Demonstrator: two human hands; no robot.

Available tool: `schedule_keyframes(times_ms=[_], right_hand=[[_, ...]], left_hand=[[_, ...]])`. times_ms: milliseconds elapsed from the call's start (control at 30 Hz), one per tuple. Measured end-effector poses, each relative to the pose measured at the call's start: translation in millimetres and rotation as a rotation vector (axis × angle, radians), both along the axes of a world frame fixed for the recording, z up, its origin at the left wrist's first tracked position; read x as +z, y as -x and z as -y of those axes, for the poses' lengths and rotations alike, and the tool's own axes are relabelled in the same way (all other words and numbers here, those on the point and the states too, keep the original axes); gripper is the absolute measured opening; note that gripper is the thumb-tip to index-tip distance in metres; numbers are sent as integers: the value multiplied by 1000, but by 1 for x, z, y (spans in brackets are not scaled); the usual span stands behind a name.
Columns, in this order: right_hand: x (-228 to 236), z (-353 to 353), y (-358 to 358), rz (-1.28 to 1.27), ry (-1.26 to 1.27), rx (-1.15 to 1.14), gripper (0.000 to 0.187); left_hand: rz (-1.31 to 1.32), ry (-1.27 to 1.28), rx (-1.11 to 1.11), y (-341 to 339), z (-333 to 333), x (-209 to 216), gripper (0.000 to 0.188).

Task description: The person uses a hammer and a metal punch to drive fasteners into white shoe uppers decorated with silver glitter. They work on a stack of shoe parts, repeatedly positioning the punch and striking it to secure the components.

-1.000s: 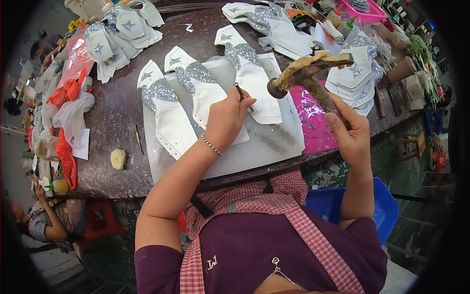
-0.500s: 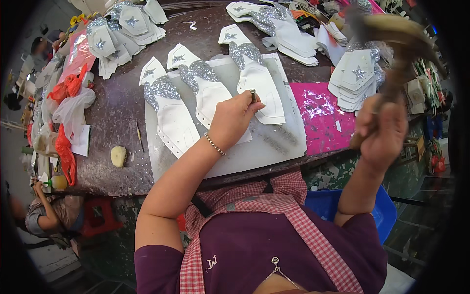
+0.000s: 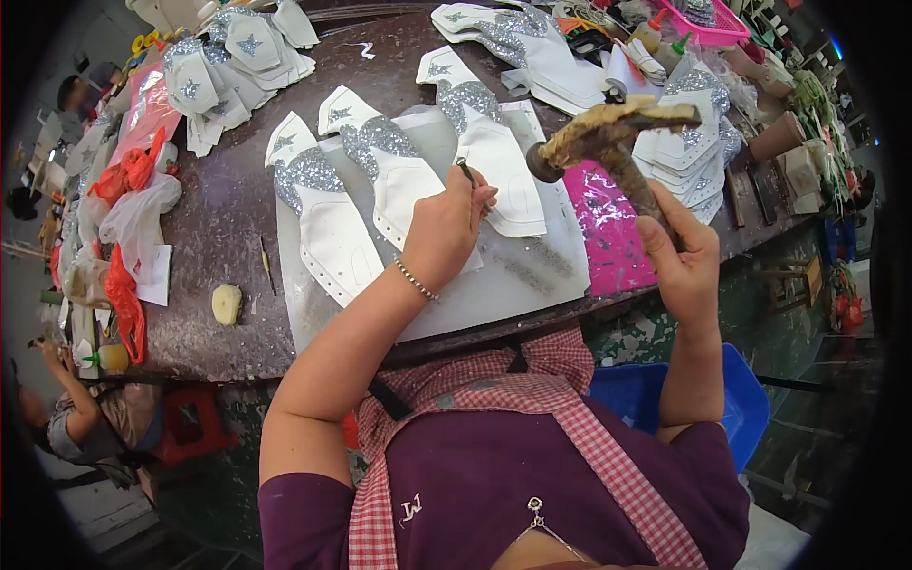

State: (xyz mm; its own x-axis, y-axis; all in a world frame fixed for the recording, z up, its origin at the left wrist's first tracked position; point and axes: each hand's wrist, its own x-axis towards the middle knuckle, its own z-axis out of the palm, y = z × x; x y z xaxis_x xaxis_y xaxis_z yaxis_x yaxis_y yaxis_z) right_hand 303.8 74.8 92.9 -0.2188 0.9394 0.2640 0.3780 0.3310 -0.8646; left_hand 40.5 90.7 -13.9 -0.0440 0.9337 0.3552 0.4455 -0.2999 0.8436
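Observation:
My left hand (image 3: 448, 223) is closed round a thin metal punch (image 3: 464, 167), whose top end sticks out above the fingers. It rests at the left edge of the rightmost white and silver-glitter cut piece (image 3: 506, 180); the punch's lower tip is hidden by the hand. In my right hand (image 3: 686, 256) is a hammer (image 3: 608, 142), gripped by its handle and raised right of that piece, its head toward the punch. Two similar pieces, a middle one (image 3: 404, 185) and a left one (image 3: 328, 218), lie alongside on a pale board (image 3: 437, 321). Rows of small holes run along their edges.
Stacks of glitter pieces lie at the far left (image 3: 249, 52), far middle (image 3: 560, 71) and right (image 3: 676, 152). A magenta sheet (image 3: 608, 256) adjoins the board. Left are a yellowish lump (image 3: 226, 304) and a thin tool (image 3: 267, 261). Another person (image 3: 90, 418) sits at the lower left.
The hammer has come down and leftward from its blurred raised position, closer to the punch. My left hand has shifted slightly left, and the punch now leans.

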Motion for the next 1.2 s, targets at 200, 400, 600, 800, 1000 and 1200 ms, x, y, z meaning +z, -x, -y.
schedule_keyframes(times_ms=[200, 400, 600, 800, 1000, 1200], right_hand=[[-18, 5, -10, -95, 122, -34, 39], [-15, 3, -6, -81, 84, -39, 39], [31, 1, 1, -588, -264, 83, 47], [12, -2, 26, 263, -263, 71, 34], [-5, -3, 13, 134, -75, 12, 36], [-39, -1, 2, 65, 76, 28, 40]], left_hand=[[-212, 40, 1, -1, 7, 11, 20], [-241, 43, -20, 0, 6, 10, 19], [-262, -30, -90, -3, 7, 13, 18], [-347, -82, -96, -5, 3, 6, 19], [184, 245, -42, 5, 10, 15, 20], [180, 152, 288, 78, 63, 57, 21]])
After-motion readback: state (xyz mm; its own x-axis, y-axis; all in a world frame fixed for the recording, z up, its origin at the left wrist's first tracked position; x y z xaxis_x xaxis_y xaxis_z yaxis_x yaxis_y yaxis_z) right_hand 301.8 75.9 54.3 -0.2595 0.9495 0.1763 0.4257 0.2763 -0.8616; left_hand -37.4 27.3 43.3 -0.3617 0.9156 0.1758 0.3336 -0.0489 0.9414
